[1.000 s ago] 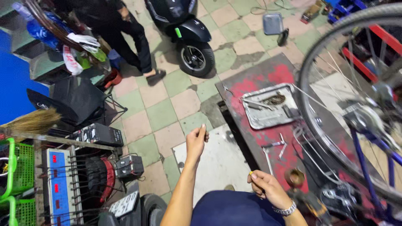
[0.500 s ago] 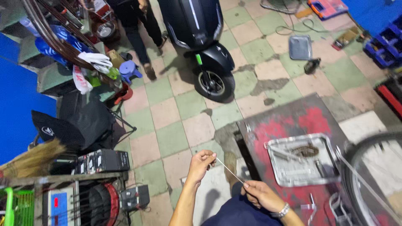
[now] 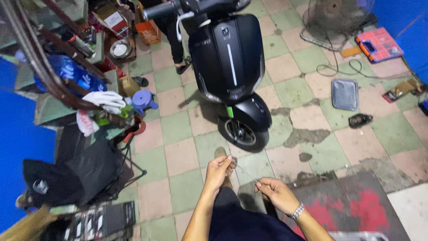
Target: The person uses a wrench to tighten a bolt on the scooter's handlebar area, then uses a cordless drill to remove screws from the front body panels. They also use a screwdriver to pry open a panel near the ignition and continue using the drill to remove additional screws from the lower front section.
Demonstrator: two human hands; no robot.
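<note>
A thin metal spoke (image 3: 245,172) stretches between my two hands, low in the head view. My left hand (image 3: 219,169) pinches its upper end with thumb and fingers. My right hand (image 3: 275,193), with a metal watch on the wrist, pinches the lower end. Both hands hover above my dark-trousered lap and my foot on the tiled floor. A black scooter (image 3: 229,67) stands just ahead, its front wheel (image 3: 243,134) close beyond my hands.
A red-and-black mat (image 3: 352,209) lies at lower right. A grey tray (image 3: 345,94), a pink tool case (image 3: 377,43), cables and a floor fan sit at the far right. A folding black chair (image 3: 84,172), shelves and clutter line the left. Someone's legs stand behind the scooter.
My view has swung up and left, away from the bicycle wheel and metal tray toward the scooter. Both hands have come together on the spoke in front of me.
</note>
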